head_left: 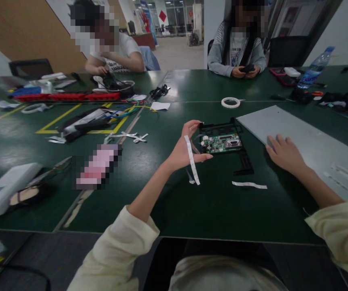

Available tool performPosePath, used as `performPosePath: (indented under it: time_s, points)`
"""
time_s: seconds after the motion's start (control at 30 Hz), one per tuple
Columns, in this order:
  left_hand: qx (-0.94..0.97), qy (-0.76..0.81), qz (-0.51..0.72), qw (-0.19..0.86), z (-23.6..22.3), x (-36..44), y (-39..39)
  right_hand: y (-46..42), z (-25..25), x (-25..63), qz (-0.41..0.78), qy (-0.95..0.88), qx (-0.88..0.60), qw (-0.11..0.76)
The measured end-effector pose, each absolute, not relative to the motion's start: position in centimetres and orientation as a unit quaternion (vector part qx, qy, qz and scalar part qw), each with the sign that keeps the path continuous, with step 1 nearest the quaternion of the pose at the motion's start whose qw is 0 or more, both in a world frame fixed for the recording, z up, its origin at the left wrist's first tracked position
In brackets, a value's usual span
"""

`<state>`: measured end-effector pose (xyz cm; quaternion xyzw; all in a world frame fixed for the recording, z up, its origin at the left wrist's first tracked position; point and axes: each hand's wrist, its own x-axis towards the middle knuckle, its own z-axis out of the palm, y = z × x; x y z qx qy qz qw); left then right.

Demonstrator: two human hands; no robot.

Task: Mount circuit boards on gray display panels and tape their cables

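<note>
Thumb and fingers of my left hand [183,149] span the left end of a black plastic frame [247,161]. A green circuit board [218,144] with a metal connector is set in this frame. Across that hand hangs a white tape strip [192,159]; whether it sticks to the skin I cannot tell. My right hand [286,153] lies with fingers spread on the near left edge of a flat grey panel [301,133]. Between the hands, nearer to me, another white strip [249,185] lies on the table.
A tape roll [230,102] lies behind the frame. Left of me are a phone [99,165], crossed tape strips [136,137], a white device [7,188] and a dark bundle with wires [85,123]. Two people sit across the table [189,85]. A water bottle [316,68] stands tilted far right.
</note>
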<state>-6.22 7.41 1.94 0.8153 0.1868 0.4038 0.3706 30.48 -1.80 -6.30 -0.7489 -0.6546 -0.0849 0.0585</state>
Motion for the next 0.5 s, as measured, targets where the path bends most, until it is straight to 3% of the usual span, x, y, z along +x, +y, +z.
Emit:
performPosePath:
  time_s: [0.5]
  points:
    - [0.826, 0.177, 0.395, 0.362, 1.8, -6.4, 7.3, -4.4, -5.3, 25.0, -0.003, -0.815, -0.575, 0.071]
